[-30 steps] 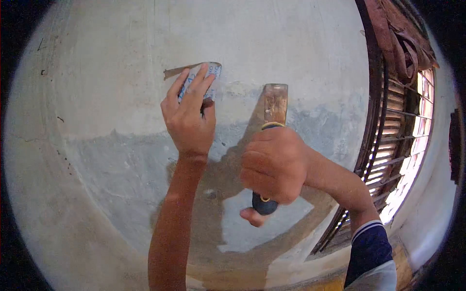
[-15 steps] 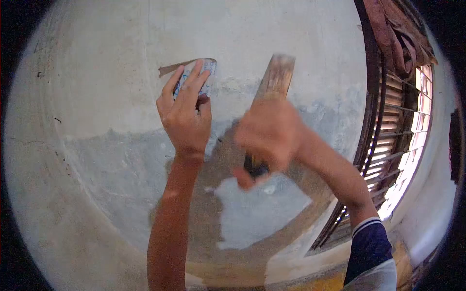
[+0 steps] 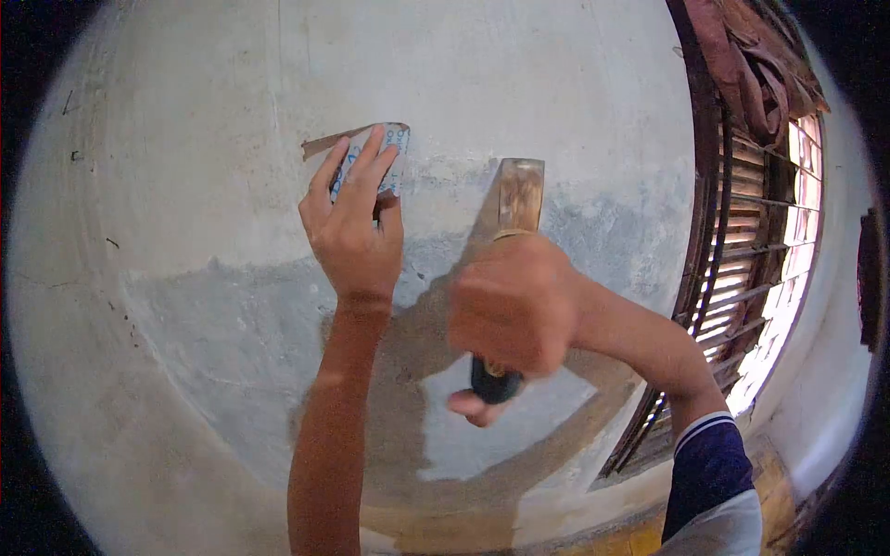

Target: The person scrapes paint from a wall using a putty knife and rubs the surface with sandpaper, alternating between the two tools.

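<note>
My left hand (image 3: 352, 218) holds a folded piece of sandpaper (image 3: 396, 148) up by the wall, fingers over its white back with blue print. One brown edge of the paper curls out to the left. To the right, my right hand (image 3: 514, 301) is wrapped round the black handle (image 3: 494, 385) of a scraper, thumb side low. Its flat, stained metal blade (image 3: 522, 195) points upward in front of the wall. Most of the handle is hidden inside the fist.
The wall (image 3: 222, 185) is pale above, with a rough grey band (image 3: 232, 315) lower down. Shadows of the arms fall on it. At right stands a barred, louvred window (image 3: 756, 250) with a reddish-brown cloth (image 3: 742, 74) hanging at its top.
The scraper and my right hand have moved down, and the blade now stands more upright. My left hand stays at the same spot with the sandpaper.
</note>
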Available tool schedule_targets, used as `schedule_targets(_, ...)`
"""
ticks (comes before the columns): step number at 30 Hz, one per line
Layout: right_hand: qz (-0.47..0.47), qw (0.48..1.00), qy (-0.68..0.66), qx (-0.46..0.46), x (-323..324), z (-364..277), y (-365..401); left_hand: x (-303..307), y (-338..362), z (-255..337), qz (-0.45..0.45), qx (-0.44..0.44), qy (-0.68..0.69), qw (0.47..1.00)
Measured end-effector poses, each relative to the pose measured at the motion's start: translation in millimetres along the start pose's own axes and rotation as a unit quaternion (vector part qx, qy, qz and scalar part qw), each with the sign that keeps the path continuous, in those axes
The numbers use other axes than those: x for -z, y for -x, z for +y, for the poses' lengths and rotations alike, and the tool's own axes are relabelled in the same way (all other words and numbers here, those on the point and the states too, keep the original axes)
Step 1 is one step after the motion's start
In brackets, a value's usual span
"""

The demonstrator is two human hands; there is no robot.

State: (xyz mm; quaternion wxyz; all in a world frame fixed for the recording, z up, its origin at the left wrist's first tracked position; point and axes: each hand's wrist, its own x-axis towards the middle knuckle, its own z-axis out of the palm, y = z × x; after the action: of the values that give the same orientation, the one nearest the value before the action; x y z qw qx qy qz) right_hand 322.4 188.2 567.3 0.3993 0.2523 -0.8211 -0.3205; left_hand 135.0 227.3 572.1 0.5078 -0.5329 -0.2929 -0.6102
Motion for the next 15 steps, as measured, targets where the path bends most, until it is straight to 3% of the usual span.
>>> schedule_targets(2, -0.001, 0.997, 0.055, -0.053, 10, 0, -9, -1, 0, 0, 0.002, 0.002, 0.002, 1.000)
schedule_targets(5, -0.015, 1.000, 0.013, -0.020, 1, -20, -11, -2, 0, -1, 0.003, 0.002, 0.002, 1.000)
schedule_targets(11, 0.063, 0.997, 0.047, -0.025, -12, -10, -7, 1, 2, 2, -0.009, 0.010, 0.003, 1.000)
schedule_targets(15, 0.030, 0.997, 0.062, -0.041, -9, 1, -4, -1, -1, 2, 0.006, 0.005, 0.007, 1.000)
